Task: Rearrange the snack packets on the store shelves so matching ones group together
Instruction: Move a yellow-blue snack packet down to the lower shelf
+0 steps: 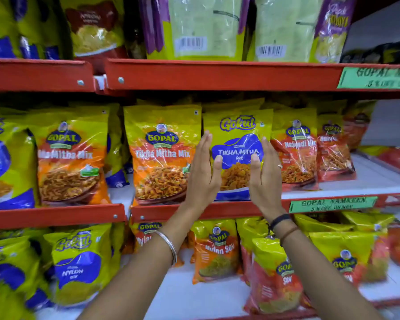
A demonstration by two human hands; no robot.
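Both hands are flat against one bag: the left hand (202,172) presses its left edge, the right hand (264,174) its right edge, palms inward, the Gokul Tikha Mitha packet (237,144) held between them on the middle shelf (194,210). It stands wedged between a Gopal Tikha Mitha Mix packet (162,155) on the left and a red Gopal packet (295,153) on the right (a stray among Gopals, I'd say). Matching blue Gokul packets (0,162) sit far left, so grouping looks unfinished. More mixed bags (217,248) crowd the lower shelf.
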